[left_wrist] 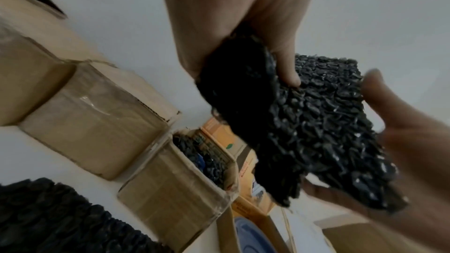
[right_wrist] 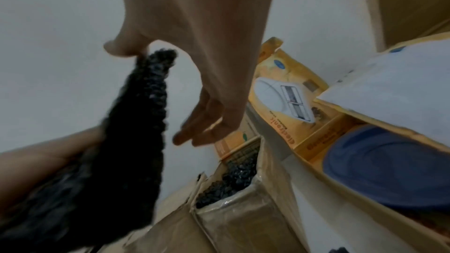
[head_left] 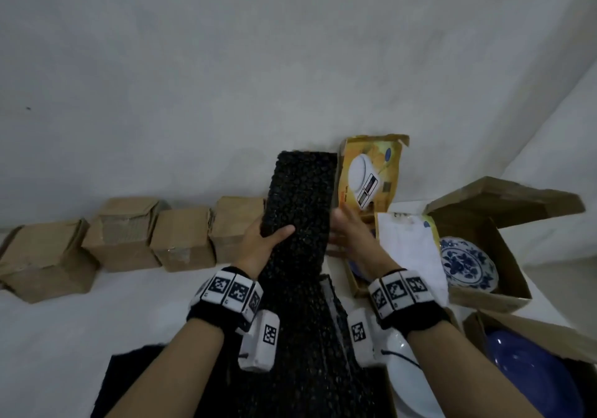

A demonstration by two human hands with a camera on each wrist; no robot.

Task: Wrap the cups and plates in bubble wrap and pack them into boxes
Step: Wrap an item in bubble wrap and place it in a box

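A long strip of black bubble wrap (head_left: 297, 211) stands upright in front of me. My left hand (head_left: 266, 240) grips its left edge, thumb across the front and fingers behind; the left wrist view shows the same left hand (left_wrist: 246, 32) with its thumb pressed onto the black bubble wrap (left_wrist: 316, 132). My right hand (head_left: 349, 233) lies flat along the strip's right edge with straight fingers. In the right wrist view only the thumb of the right hand (right_wrist: 194, 76) touches the wrap's top edge (right_wrist: 155, 64). A blue-and-white plate (head_left: 468, 262) leans in an open box (head_left: 504, 298) at the right.
Closed cardboard boxes (head_left: 126, 233) line the wall at left. An orange kitchen-scale box (head_left: 368, 175) stands behind my right hand. A blue plate (head_left: 533, 375) lies in a box at lower right, a white plate (head_left: 407, 382) beside it. One taped box (right_wrist: 233, 180) holds wrapped items.
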